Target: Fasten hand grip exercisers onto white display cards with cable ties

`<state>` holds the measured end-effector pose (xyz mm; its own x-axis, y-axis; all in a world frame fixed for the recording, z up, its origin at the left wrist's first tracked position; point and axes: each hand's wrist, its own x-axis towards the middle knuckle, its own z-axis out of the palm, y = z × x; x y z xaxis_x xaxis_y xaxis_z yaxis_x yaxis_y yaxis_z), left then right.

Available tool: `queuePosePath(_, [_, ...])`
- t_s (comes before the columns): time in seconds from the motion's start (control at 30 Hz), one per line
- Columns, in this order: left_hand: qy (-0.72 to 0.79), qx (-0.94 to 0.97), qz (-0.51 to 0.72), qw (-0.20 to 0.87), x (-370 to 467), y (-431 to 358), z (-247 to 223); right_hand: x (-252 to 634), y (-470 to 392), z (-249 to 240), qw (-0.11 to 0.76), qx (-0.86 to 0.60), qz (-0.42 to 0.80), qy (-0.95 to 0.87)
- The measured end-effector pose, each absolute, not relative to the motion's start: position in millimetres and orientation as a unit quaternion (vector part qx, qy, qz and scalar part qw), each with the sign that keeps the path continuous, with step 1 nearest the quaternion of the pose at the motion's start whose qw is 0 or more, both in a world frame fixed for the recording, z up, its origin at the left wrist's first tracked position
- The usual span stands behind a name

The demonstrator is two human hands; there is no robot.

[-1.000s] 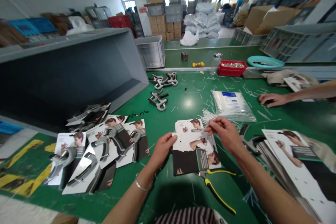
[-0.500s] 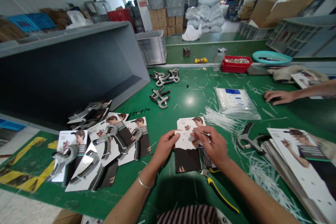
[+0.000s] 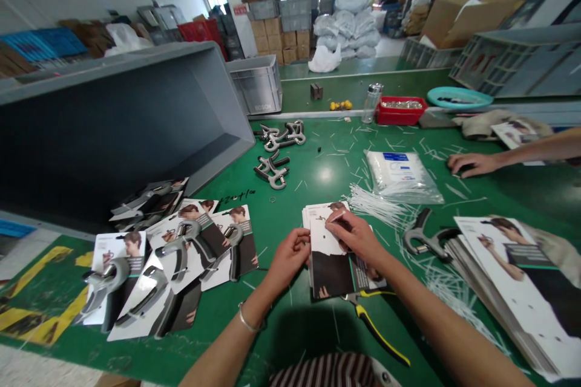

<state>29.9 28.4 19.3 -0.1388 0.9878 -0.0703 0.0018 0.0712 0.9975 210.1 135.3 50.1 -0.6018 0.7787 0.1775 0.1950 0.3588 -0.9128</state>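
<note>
On the green counter (image 3: 320,175), your half-curled left hand (image 3: 288,259) seemingly steadies the white-and-black printed cardboard cards (image 3: 333,274), though if it grips I cannot tell, while your right hand (image 3: 357,238) pinches what seems a thin white plastic tie (image 3: 337,216) over them.

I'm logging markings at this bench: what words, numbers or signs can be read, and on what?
"BOSCH": grey bin.
"+200+100", apparently: handwritten on the green table.
Red letters on the right-hand crate: too blurred.
Bag label, cards, red pillar sign: too small to read.
</note>
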Motion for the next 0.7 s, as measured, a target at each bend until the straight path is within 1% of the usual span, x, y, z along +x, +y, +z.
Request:
queuePosePath(0.1, [0.576, 0.491, 0.501, 0.420, 29, 21, 9, 210, 136, 50, 0.306, -0.303, 0.490, -0.758])
queuePosePath(0.2, [0.613, 0.557, 0.442, 0.345, 20, 9, 16, 211, 137, 50, 0.295, -0.304, 0.512, -0.747])
queuePosePath(0.27, [0.595, 0.598, 0.400, 0.359, 12, -2, 26, 212, 138, 48, 0.288, -0.311, 0.524, -0.739])
queuePosePath(0.37, [0.547, 0.618, 0.377, 0.421, 5, -18, 35, 212, 137, 46, 0.285, -0.318, 0.536, -0.728])
queuePosePath(0.43, [0.548, 0.622, 0.383, 0.408, 6, -21, 36, 209, 136, 44, 0.284, -0.316, 0.541, -0.726])
queuePosePath(0.6, [0.618, 0.602, 0.435, 0.257, 16, 1, 25, 199, 134, 43, 0.280, -0.295, 0.533, -0.742])
queuePosePath(0.63, [0.624, 0.591, 0.444, 0.254, 18, 7, 23, 197, 134, 43, 0.280, -0.286, 0.523, -0.753])
queuePosePath(0.7, [0.615, 0.574, 0.457, 0.288, 23, 19, 21, 196, 134, 43, 0.280, -0.263, 0.499, -0.777])
